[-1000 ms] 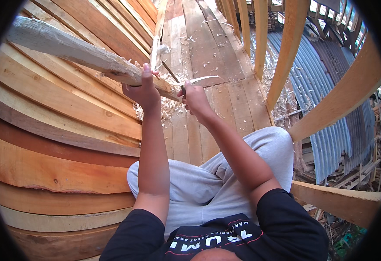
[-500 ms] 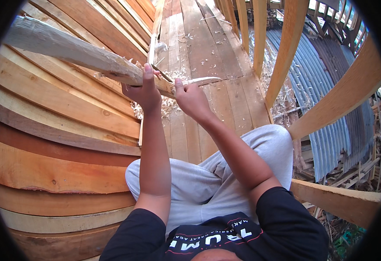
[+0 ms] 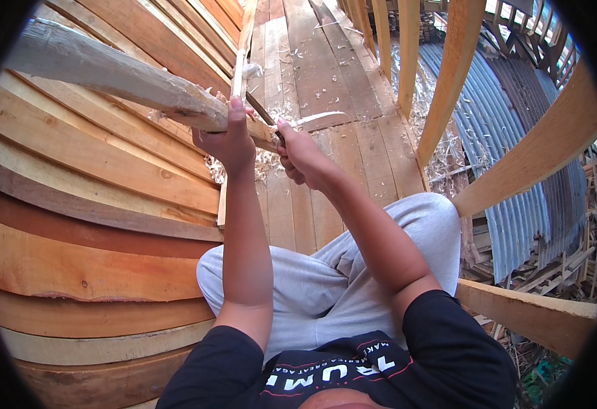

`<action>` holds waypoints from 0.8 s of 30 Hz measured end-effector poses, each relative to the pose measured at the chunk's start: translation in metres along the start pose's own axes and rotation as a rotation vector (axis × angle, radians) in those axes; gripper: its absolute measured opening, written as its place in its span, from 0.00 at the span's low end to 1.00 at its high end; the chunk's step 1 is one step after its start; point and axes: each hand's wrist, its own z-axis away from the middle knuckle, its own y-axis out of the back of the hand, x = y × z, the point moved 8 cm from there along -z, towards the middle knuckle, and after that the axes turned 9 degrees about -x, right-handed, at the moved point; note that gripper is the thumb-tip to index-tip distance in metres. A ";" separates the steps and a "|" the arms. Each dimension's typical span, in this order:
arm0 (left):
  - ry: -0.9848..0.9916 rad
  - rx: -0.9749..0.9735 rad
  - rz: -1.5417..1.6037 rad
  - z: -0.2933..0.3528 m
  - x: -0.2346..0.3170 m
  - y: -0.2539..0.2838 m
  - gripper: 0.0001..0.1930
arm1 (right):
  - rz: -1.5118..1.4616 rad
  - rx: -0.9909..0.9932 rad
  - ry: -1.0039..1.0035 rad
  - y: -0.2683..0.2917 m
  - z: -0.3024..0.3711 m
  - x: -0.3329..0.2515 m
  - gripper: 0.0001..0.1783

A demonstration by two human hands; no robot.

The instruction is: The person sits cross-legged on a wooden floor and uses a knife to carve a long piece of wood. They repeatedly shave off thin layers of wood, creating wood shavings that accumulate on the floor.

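Observation:
A long pale wooden pole [image 3: 117, 76] slants in from the upper left, its near end whittled down to fresh wood. My left hand [image 3: 230, 140] is closed round the pole close to that end, thumb on top. In my right hand [image 3: 305, 155], closed just beyond the pole's tip, is a knife [image 3: 263, 109] with a narrow dark blade. The blade points up and left, close by my left thumb and beside the shaved wood. Most of the knife's handle is hidden by my fingers.
Curled wood shavings [image 3: 265, 163] lie on the plank floor [image 3: 315, 75] below my hands. Stacked boards [image 3: 94, 266] form a wall on the left. Wooden railing posts [image 3: 450, 75] stand on the right, with corrugated metal sheets [image 3: 510, 184] beyond. My crossed legs [image 3: 305, 279] are in front.
My right hand has turned and shifted slightly down, tilting the knife blade more upright, and its curled fingers now show. My left hand and the pole have barely moved.

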 end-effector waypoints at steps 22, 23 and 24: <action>0.032 0.145 0.054 -0.025 -0.029 0.073 0.16 | 0.007 -0.276 -0.029 0.030 -0.012 0.004 0.34; 0.036 0.161 0.084 -0.025 -0.031 0.077 0.17 | -0.059 -0.276 -0.015 0.037 -0.013 0.001 0.31; 0.041 0.155 0.079 -0.026 -0.033 0.081 0.17 | 0.036 -0.160 0.045 0.051 -0.017 -0.006 0.29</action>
